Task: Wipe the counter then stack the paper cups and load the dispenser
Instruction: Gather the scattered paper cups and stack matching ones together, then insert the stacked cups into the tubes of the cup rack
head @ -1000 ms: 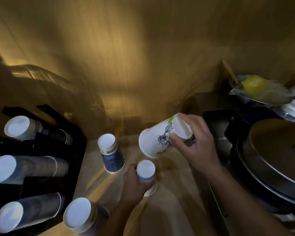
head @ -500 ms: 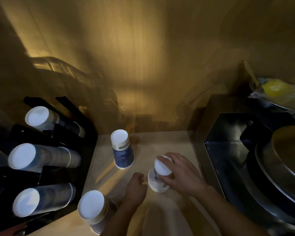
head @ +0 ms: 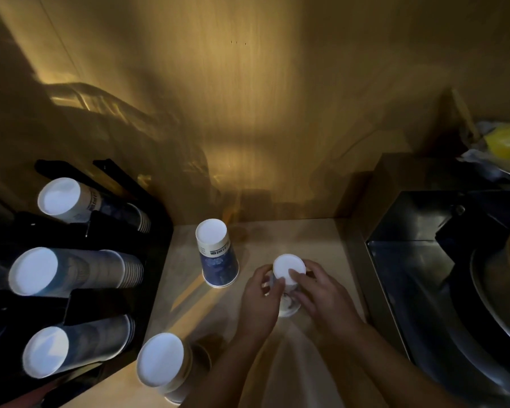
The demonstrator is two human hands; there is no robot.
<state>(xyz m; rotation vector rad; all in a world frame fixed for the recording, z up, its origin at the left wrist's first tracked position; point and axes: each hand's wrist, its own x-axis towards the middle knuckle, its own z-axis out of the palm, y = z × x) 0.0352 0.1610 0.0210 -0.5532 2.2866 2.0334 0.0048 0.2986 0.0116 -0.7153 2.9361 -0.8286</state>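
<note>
While the left hand (head: pixel 259 301) and right hand (head: pixel 321 298) clasp an upturned cup stack (head: pixel 286 275) from both sides, it stands on the worktop (head: pixel 189 290) beside a blue cup (head: pixel 218 260), right of the dispenser (head: pixel 106 301).

A pale wooden counter (head: pixel 277 237) runs between a black cup dispenser (head: pixel 106 301) on the left and a dark metal appliance (head: pixel 424 260) on the right, with a wooden wall at its far edge. On it stand three groups of upside-down paper cups: a blue-printed cup (head: pixel 218 257) toward the far left, a small white stack (head: pixel 286 281) in the middle with both hands around it, and a wider cup stack (head: pixel 165 366) at the near left, just beside the dispenser.
</note>
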